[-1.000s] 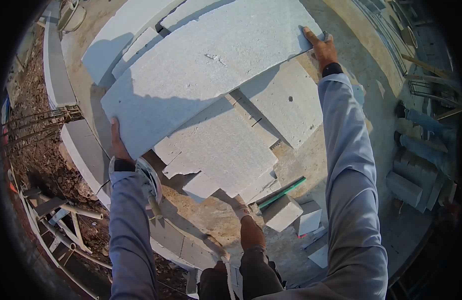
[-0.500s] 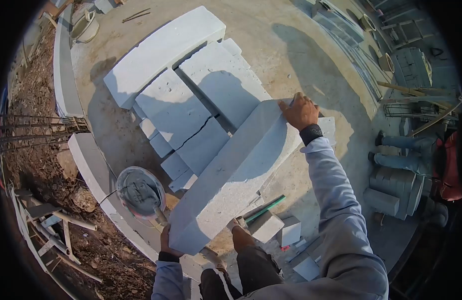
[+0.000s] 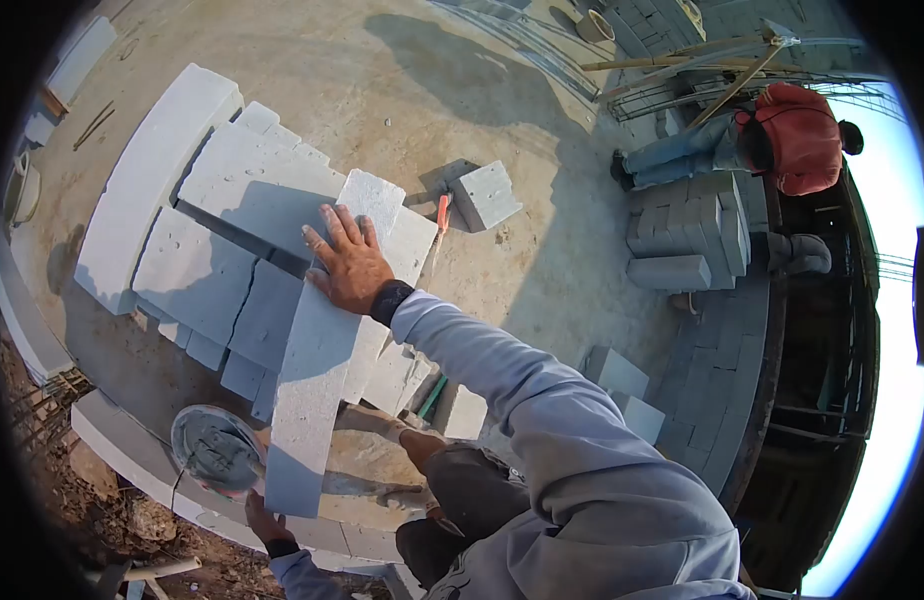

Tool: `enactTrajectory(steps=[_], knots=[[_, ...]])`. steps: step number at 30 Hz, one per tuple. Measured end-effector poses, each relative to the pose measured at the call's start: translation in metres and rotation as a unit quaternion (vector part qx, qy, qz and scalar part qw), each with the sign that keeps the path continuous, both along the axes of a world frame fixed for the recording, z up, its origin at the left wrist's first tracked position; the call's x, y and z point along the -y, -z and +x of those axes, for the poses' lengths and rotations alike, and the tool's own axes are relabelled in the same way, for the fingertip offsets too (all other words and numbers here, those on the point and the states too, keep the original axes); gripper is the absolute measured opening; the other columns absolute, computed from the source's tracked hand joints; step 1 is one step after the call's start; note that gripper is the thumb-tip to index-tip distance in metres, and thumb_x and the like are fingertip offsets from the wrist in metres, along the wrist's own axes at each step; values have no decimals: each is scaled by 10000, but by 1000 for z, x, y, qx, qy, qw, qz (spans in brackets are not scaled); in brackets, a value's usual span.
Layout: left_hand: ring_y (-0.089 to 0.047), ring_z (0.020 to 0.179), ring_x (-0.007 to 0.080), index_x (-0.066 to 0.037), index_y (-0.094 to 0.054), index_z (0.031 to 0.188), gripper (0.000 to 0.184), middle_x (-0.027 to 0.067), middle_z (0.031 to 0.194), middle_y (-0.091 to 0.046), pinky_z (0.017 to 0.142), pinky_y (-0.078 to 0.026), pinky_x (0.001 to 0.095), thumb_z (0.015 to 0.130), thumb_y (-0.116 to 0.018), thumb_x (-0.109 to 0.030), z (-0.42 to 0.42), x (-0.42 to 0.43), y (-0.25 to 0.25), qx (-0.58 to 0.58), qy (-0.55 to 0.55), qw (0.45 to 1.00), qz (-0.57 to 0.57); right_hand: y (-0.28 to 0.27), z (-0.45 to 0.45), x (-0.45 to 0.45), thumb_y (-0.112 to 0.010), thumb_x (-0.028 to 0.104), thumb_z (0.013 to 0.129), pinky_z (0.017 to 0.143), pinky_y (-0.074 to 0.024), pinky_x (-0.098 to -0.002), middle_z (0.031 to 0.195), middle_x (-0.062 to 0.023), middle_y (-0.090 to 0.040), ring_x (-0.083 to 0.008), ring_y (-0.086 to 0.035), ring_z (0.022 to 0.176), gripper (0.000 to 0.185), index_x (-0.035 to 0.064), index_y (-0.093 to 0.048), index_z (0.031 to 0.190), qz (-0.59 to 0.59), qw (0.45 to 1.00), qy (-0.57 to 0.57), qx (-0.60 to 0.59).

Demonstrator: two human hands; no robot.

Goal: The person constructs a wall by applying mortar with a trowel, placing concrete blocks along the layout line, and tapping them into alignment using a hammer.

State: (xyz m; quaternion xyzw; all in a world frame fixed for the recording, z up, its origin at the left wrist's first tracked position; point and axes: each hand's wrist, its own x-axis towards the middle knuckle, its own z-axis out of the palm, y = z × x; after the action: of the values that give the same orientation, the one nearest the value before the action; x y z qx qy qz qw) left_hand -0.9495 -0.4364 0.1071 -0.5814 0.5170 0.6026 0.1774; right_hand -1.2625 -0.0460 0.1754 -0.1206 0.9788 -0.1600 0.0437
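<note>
A long pale block (image 3: 317, 395) lies slantwise on top of the stacked slabs, its narrow face up. My right hand (image 3: 352, 262) rests on its upper part with the fingers spread. Low in the view, my left hand (image 3: 266, 522) is beside the block's near end, partly hidden by it; whether it grips the block is unclear. The slabs (image 3: 197, 265) beneath lie flat, one of them cracked. Just left of the block's near end stands a round bucket (image 3: 218, 450) of grey mortar.
A curved block (image 3: 157, 190) lies beyond the slabs. A small block (image 3: 485, 196) sits near an orange-handled tool (image 3: 442, 218). At the right, a person in red (image 3: 797, 140) bends beside stacked blocks (image 3: 692, 230). A low curved wall (image 3: 132, 440) runs at the lower left.
The long block has turned from lying broad face up to standing on its narrow side. My right hand has shifted left onto its top. The view has swung right.
</note>
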Motion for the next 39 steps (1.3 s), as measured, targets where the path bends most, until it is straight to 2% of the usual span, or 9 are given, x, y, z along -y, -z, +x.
enactTrajectory(steps=[4,7,11,15,20,26,32,35,39], knots=[[-450,1212,322,58,-397,1324,591,217,1297,-482,1006,-351,395,921,-536,-351,-33,-18,-37,-124,375,846,-359,-31,43,30,-638,389,811,1106,-98,-583,1493,-234,-113,-410,-84,1395,801,109,-239,1447,-35,995,7,93],[-470,1195,299,72,-424,1296,588,218,1301,-481,1007,-349,386,916,-543,-360,-68,-38,-65,-99,388,851,-341,-39,62,41,-682,331,784,1083,-160,-591,1471,-282,-96,-429,-92,1387,882,53,-174,1449,-96,966,201,132],[-488,1178,307,3,-428,1325,558,240,1274,-495,973,-377,324,905,-564,-338,-62,-5,-27,-48,157,972,-166,-15,59,46,-736,362,735,1062,-258,-531,1448,-319,-125,-447,-155,1359,1012,-32,-110,1425,-209,922,324,41],[-399,1239,381,-64,-504,1279,749,200,1251,-512,959,-233,677,792,-538,-632,-12,-8,8,262,-102,959,26,11,20,46,-731,612,649,1065,-225,-570,1424,-374,-121,-529,-124,1331,1221,-4,-41,1445,-123,891,434,51],[-453,1189,394,-232,-554,1231,620,37,1239,-568,915,-188,746,821,-420,-678,0,-51,-18,-8,-225,916,333,25,-37,59,-716,675,578,1024,-200,-649,1468,-338,-28,-519,-126,1347,1325,22,33,1456,72,829,536,139],[-611,916,265,-110,-572,1141,584,88,1040,-617,810,-500,430,813,-565,-593,13,-72,17,-147,-334,884,292,61,-51,36,-666,709,588,1067,-253,-502,1414,-293,-178,-449,-289,1282,1281,-29,-34,1422,44,854,498,141],[-558,1009,262,-63,-537,1224,712,110,1108,-599,861,-415,411,752,-606,-592,8,-53,-13,-65,-272,913,298,32,-59,18,-672,652,637,965,-428,-403,1328,-297,-334,-379,-497,1132,1190,-47,-92,1406,-62,886,433,152],[-550,725,172,-131,-566,1135,589,52,900,-583,577,-442,350,777,-589,-598,13,-64,6,-85,-289,921,245,84,-105,-50,-658,618,673,940,-445,-381,1203,-266,-498,-339,-564,1054,1073,-66,-215,1371,-254,862,308,313],[-605,906,271,-77,-551,1182,648,96,1056,-585,786,-497,352,798,-567,-598,16,-63,12,-113,-282,915,265,24,-37,6,-592,678,739,1046,-308,-428,1397,-265,-349,-367,-353,1296,1004,-17,-303,1404,246,938,245,-13]])
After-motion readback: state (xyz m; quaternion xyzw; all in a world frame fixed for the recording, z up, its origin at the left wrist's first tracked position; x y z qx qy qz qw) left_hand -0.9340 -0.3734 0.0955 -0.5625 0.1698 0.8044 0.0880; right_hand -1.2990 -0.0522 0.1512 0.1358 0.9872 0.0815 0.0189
